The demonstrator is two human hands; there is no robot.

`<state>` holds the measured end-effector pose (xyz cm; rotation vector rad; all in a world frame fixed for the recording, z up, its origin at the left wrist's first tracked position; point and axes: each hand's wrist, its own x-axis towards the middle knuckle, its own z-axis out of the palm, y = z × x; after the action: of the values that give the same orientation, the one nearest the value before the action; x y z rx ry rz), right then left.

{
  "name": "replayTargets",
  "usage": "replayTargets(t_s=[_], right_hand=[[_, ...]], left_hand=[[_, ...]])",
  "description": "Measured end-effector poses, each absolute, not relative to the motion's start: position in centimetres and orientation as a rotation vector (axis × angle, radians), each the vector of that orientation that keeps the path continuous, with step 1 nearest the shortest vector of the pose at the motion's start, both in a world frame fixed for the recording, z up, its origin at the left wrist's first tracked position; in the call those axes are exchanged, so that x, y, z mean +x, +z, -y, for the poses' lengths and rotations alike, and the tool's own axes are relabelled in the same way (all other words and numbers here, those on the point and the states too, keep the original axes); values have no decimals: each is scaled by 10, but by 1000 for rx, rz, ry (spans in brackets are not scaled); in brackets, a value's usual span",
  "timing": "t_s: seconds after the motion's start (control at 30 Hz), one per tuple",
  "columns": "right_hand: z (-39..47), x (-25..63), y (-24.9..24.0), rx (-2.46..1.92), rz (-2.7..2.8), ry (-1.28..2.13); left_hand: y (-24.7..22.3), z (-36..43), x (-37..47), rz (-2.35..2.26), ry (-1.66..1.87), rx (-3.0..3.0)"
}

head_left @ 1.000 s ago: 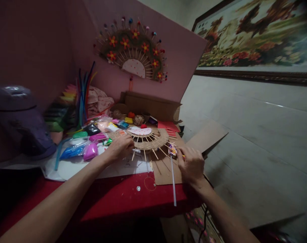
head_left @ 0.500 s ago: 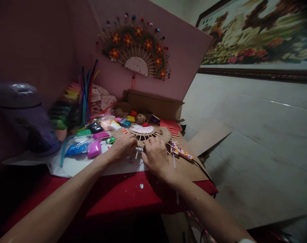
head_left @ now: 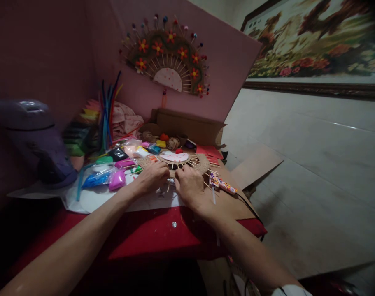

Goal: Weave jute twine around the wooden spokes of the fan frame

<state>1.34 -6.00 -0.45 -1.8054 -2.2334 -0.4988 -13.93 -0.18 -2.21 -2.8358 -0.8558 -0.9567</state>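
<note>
A half-round fan of thin sticks and woven twine (head_left: pixel 201 163) lies on the table, with a pale dotted half-circle (head_left: pixel 175 157) at its centre. My left hand (head_left: pixel 155 176) has its fingers closed on the fan's twine band, left of the middle. Close beside it, my right hand (head_left: pixel 189 183) grips the same band with bent fingers. The fingertips of both hands are partly hidden. A flower-patterned glue gun (head_left: pixel 223 184) lies just right of the fan.
Bags of coloured clay (head_left: pixel 117 180) lie at the left, near a purple bottle (head_left: pixel 40 144). Behind stand pipe cleaners (head_left: pixel 107 117) and a cardboard box (head_left: pixel 187 126). A finished fan (head_left: pixel 168 61) hangs on a pink board. The red cloth (head_left: pixel 138 240) covers the front edge.
The view has shifted slightly. My right hand's fingers have drawn in a little more on the band; my left hand keeps nearly the same place.
</note>
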Motion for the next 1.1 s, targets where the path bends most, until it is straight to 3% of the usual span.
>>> replayTargets(t_s=[1.1], right_hand=[[61, 17, -9, -1584, 2195, -260]], left_hand=[[-17, 2, -152, 800, -855, -2921]])
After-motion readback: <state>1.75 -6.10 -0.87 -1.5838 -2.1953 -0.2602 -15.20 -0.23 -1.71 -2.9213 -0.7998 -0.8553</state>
